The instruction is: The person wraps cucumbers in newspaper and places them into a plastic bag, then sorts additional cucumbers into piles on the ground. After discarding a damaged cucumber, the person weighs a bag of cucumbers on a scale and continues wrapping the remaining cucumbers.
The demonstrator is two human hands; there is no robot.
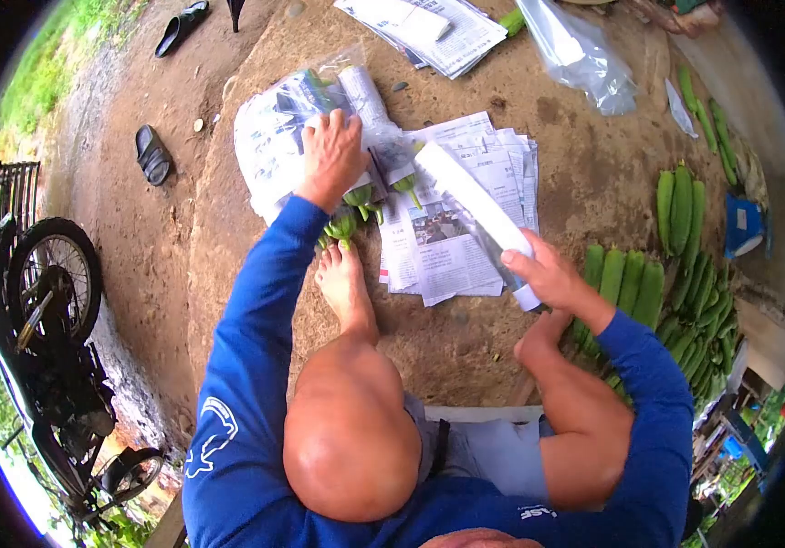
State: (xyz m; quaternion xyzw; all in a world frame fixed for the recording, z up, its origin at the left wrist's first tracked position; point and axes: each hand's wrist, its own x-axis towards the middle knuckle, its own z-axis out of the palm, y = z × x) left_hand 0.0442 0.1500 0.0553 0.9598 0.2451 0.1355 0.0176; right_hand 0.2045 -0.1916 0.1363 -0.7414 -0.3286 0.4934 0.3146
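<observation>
My left hand (pixel 333 151) is closed, fingers curled down on a clear plastic bag (pixel 269 137) that holds newspaper-wrapped pieces. A paper-wrapped roll (pixel 365 96) lies at the bag's far side. Green stem ends (pixel 342 222), apparently of eggplants, poke out below the hand, near my bare foot (pixel 345 288). In my right hand (pixel 548 269) is the near end of a long newspaper roll (pixel 479 201), tilted over the paper; what is inside cannot be seen. Beneath it, printed newspaper sheets (pixel 452 260) lie spread in a stack on the ground.
Long green gourds (pixel 630 283) are piled on the right, with more (pixel 680 210) behind. More newspaper (pixel 438 36) and a clear plastic bag (pixel 580 59) lie at the far side. Sandals (pixel 152 155) and a motorcycle (pixel 50 283) are on the left. Another person's hand (pixel 685 18) shows top right.
</observation>
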